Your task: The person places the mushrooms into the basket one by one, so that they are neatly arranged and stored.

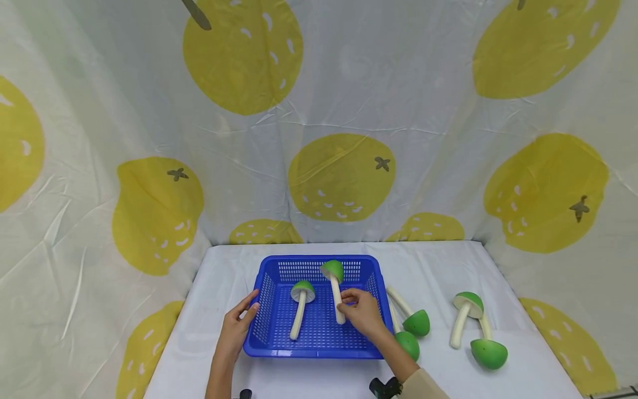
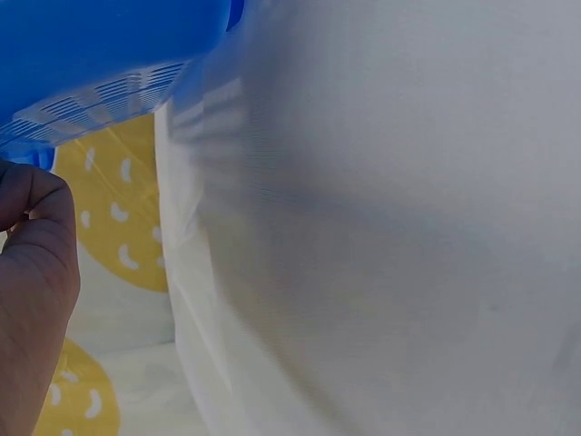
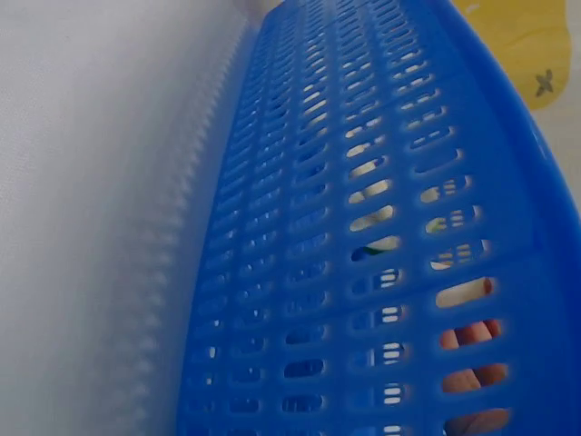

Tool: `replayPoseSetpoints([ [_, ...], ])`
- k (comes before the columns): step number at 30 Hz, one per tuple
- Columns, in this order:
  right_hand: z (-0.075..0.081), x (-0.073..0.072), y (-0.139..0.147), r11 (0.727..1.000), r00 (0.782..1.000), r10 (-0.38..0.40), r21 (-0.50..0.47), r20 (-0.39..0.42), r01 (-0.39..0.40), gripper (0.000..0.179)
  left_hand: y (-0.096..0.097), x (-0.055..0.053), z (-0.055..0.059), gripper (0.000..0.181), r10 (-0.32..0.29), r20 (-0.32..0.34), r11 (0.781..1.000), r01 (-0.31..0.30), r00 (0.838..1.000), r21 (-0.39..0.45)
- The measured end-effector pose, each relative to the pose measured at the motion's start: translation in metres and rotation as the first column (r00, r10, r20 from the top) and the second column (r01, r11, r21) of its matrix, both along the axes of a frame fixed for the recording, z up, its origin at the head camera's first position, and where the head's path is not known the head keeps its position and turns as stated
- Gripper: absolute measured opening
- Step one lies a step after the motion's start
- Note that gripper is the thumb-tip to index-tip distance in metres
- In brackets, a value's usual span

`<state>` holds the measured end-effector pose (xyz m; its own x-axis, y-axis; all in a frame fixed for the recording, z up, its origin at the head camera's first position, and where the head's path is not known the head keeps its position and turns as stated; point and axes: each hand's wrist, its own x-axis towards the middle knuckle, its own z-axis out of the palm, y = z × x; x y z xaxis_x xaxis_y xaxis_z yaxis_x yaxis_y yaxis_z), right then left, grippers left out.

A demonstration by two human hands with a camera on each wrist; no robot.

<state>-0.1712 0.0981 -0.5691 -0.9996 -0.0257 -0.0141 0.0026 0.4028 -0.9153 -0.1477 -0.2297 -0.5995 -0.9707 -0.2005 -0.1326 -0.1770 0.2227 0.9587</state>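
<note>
A shallow rectangular blue plastic basket (image 1: 314, 353), with slotted walls and a lattice floor, sits at the middle of the worktop (image 1: 433, 266), which is covered in smooth white cloth. The right hand (image 1: 363, 311) reaches over the basket's right rim, fingers bent and closed on the lower stem of a mushroom-shaped piece with a domed green cap and slim white stem (image 1: 335, 291); it leans with its cap toward the back rim, and I cannot tell whether it touches the floor. A second green-capped mushroom (image 1: 300, 307) lies left of it inside the basket, cap toward the back edge. The left hand (image 1: 238, 327) comes up from the worktop's front edge, thumb and forefinger parted, their tips at the basket's left rim. Just beside the basket's right wall lie two matching mushrooms (image 1: 417, 323), stems angled toward the back; another pair (image 1: 489, 353) lies nearer the worktop's right edge. A beige sleeve (image 1: 423, 385) covers the right forearm. Behind hangs creased white cloth printed with yellow lemons (image 1: 344, 177).
</note>
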Motion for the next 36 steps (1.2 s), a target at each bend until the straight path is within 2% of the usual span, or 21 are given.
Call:
replayPoseSetpoints([
  [6, -0.003, 0.002, -0.004, 0.998, 0.998, 0.053, -0.024, 0.019, -0.052, 0.025, 0.0, 0.0, -0.001, 0.048, 0.009, 0.004, 1.0, -0.01, 1.0, 0.015],
  [16, -0.006, -0.001, -0.011, 0.997, 0.995, 0.074, -0.027, 0.069, -0.072, 0.025, 0.001, 0.001, 0.001, 0.052, 0.006, 0.004, 1.0, -0.006, 1.0, 0.011],
  [25, -0.006, -0.004, -0.018, 0.996, 0.99, 0.085, 0.004, 0.109, -0.086, 0.021, 0.001, 0.0, 0.0, 0.049, 0.012, 0.01, 1.0, -0.012, 1.0, -0.003],
  [32, -0.005, -0.002, -0.021, 0.993, 0.986, 0.112, -0.035, 0.126, -0.109, 0.021, 0.001, -0.001, -0.002, 0.049, 0.007, -0.017, 1.0, -0.008, 1.0, -0.018],
  [36, -0.006, -0.001, -0.022, 0.993, 0.979, 0.118, -0.034, 0.168, -0.114, 0.021, 0.001, -0.001, -0.001, 0.05, 0.005, 0.005, 1.0, -0.005, 1.0, -0.002],
])
